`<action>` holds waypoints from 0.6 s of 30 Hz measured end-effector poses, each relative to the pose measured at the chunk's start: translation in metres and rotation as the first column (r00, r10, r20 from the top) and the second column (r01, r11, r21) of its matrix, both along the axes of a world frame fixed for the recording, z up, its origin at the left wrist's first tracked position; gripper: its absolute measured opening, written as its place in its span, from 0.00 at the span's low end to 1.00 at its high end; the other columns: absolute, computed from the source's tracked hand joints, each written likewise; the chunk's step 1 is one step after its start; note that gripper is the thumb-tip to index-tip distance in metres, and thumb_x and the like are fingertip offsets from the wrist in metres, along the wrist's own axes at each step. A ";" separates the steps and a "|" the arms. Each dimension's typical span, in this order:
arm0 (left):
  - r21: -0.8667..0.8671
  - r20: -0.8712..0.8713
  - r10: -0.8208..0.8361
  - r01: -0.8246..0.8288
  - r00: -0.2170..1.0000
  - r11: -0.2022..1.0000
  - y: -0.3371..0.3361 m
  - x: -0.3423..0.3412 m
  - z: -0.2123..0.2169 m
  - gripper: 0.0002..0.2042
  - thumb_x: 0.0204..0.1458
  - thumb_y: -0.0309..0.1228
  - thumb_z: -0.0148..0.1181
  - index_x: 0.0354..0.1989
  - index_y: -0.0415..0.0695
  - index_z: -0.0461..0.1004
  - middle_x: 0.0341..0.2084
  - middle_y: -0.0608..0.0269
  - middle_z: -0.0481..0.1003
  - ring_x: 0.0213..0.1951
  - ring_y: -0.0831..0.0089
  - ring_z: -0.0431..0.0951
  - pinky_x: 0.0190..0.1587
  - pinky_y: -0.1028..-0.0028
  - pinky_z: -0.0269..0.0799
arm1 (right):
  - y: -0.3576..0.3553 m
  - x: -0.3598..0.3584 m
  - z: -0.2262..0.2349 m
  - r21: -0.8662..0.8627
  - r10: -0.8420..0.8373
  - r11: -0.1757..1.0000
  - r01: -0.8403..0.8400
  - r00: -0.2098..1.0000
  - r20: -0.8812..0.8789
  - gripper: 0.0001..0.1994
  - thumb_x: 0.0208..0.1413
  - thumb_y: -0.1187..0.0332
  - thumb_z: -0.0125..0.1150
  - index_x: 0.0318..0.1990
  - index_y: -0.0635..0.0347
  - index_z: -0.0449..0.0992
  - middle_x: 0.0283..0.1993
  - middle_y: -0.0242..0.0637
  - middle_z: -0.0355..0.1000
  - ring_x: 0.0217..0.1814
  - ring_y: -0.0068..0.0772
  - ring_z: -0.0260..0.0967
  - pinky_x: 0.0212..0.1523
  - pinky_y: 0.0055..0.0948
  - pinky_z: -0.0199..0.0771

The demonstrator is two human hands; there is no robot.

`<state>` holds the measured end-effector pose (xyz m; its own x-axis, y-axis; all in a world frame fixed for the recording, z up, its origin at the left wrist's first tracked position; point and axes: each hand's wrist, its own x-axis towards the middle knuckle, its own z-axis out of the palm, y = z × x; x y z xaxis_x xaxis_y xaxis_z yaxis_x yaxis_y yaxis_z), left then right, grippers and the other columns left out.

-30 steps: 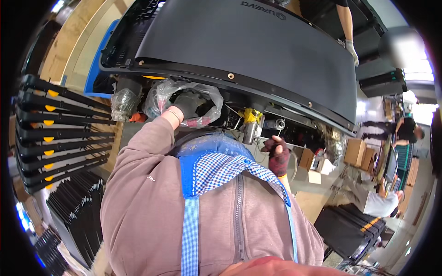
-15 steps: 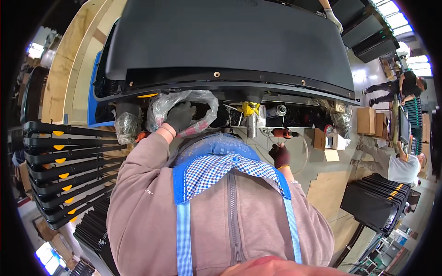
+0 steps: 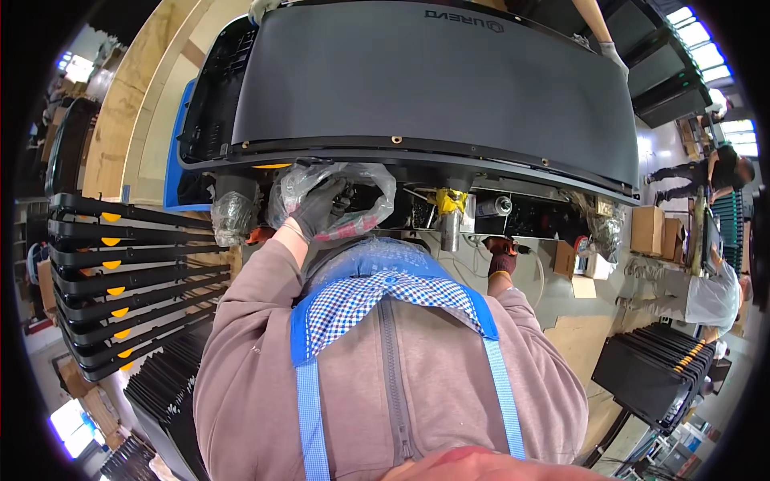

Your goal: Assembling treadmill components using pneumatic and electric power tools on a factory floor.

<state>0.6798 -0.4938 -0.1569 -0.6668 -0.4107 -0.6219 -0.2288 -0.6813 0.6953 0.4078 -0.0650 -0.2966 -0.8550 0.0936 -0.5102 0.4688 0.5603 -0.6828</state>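
My left hand (image 3: 315, 212), in a dark grey glove, reaches into a clear plastic bag (image 3: 377, 210) with its fingers bunched among small dark pieces. What they pinch is too small to make out. My right hand (image 3: 503, 264), in a dark glove, is closed round an orange-red and black power tool (image 3: 499, 243) with a pale hose running from it. Above both hands lies a long black treadmill deck (image 3: 433, 88) with a smooth dark grey top. Along its near edge sit brass-coloured holes. Another person's gloved hands (image 3: 613, 58) hold its far side.
Below the deck are a metal post (image 3: 451, 228) wrapped in yellow tape, a spray can (image 3: 495, 207) and a plastic-wrapped leg (image 3: 233, 218). Black frames (image 3: 120, 276) are stacked at left. Cartons (image 3: 646, 230) and black panels (image 3: 650, 373) stand at right, where people work.
My right hand has moved up onto the power tool and closed round it. My left hand stays in the bag, its fingers deeper. Another person's glove now shows at the deck's far left.
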 end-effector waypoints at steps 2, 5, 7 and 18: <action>0.259 -0.065 0.114 -0.094 0.991 0.961 0.001 0.002 0.009 0.11 0.61 0.37 0.52 0.47 0.46 0.71 0.38 0.65 0.75 0.43 0.69 0.76 0.43 0.68 0.73 | -0.006 -0.004 -0.002 0.033 0.009 0.999 -0.008 1.000 -0.023 0.29 0.45 0.61 0.71 0.56 0.53 0.66 0.41 0.40 0.74 0.37 0.34 0.70 0.36 0.32 0.71; 0.347 -0.092 0.160 -0.119 0.983 0.930 0.003 0.001 0.022 0.10 0.61 0.34 0.53 0.48 0.48 0.71 0.40 0.65 0.75 0.43 0.71 0.76 0.43 0.70 0.73 | -0.011 -0.008 -0.004 0.084 0.015 0.996 -0.010 0.998 -0.058 0.29 0.44 0.61 0.71 0.55 0.53 0.67 0.41 0.39 0.74 0.37 0.33 0.70 0.36 0.32 0.71; 0.335 -0.090 0.164 -0.125 0.982 0.934 0.004 0.001 0.025 0.09 0.61 0.33 0.53 0.47 0.48 0.71 0.39 0.65 0.75 0.43 0.72 0.76 0.43 0.70 0.74 | -0.012 -0.006 -0.005 0.117 0.015 0.993 -0.006 0.997 -0.079 0.28 0.44 0.61 0.72 0.54 0.53 0.68 0.40 0.39 0.74 0.37 0.32 0.70 0.36 0.31 0.71; 0.218 -0.105 0.092 -0.068 0.990 0.974 -0.003 0.001 0.009 0.09 0.61 0.33 0.53 0.45 0.46 0.74 0.37 0.68 0.76 0.39 0.76 0.76 0.39 0.79 0.74 | 0.018 0.014 0.000 -0.350 -0.327 0.892 0.286 0.943 -0.064 0.39 0.34 0.63 0.79 0.58 0.61 0.67 0.53 0.41 0.72 0.53 0.36 0.71 0.53 0.37 0.72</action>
